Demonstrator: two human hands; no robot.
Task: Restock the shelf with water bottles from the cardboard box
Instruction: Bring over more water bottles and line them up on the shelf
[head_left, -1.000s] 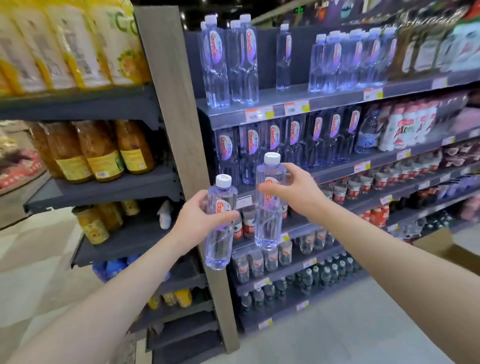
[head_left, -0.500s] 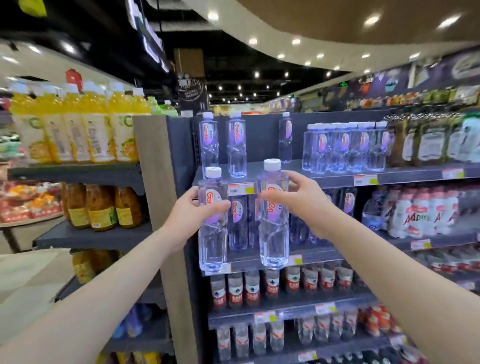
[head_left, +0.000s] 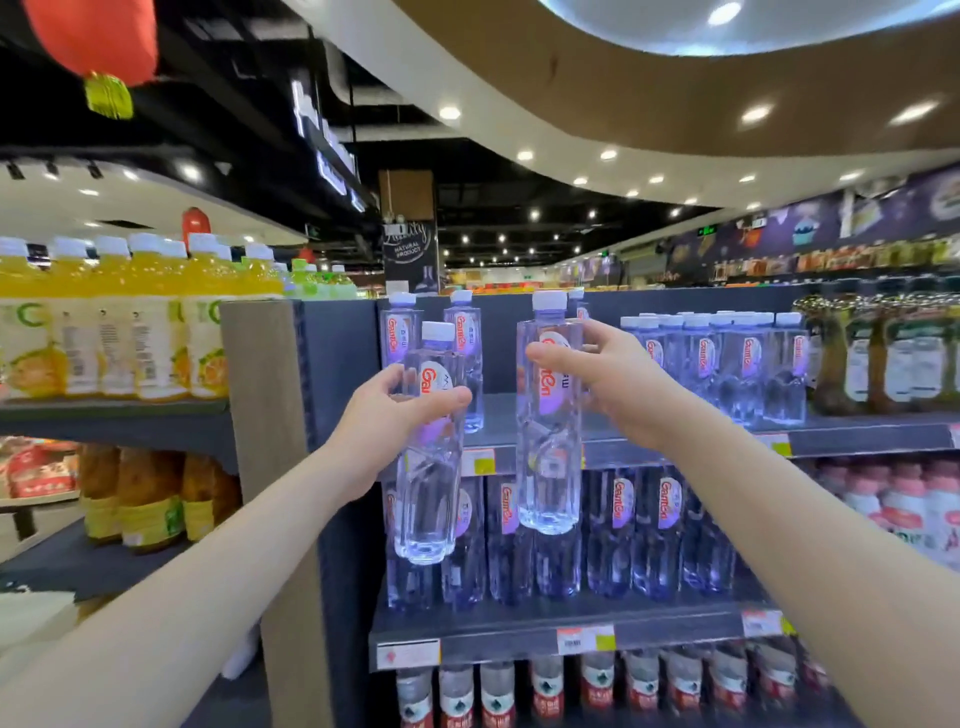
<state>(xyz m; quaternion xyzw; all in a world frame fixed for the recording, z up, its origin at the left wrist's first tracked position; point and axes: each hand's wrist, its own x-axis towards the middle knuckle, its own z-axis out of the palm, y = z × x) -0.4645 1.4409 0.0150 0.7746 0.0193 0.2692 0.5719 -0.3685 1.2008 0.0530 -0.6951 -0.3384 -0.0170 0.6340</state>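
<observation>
My left hand (head_left: 395, 415) grips a clear water bottle (head_left: 428, 499) with a white cap, held upright in front of the grey shelf unit. My right hand (head_left: 602, 379) grips a second water bottle (head_left: 548, 447) a little higher, level with the top shelf (head_left: 857, 434). Two bottles (head_left: 462, 353) stand at the left of that top shelf, and a group of several (head_left: 727, 364) stands further right, with a gap between them behind my hands. The cardboard box is out of view.
The shelf below (head_left: 519, 631) holds a full row of the same water bottles. Orange juice bottles (head_left: 119, 322) fill the neighbouring unit on the left, past a wooden upright (head_left: 265, 415). Dark jars (head_left: 883, 353) stand at the top shelf's right end.
Both hands have raised their bottles from the lower shelves up to the top shelf's level, and the view has tilted upward with them.
</observation>
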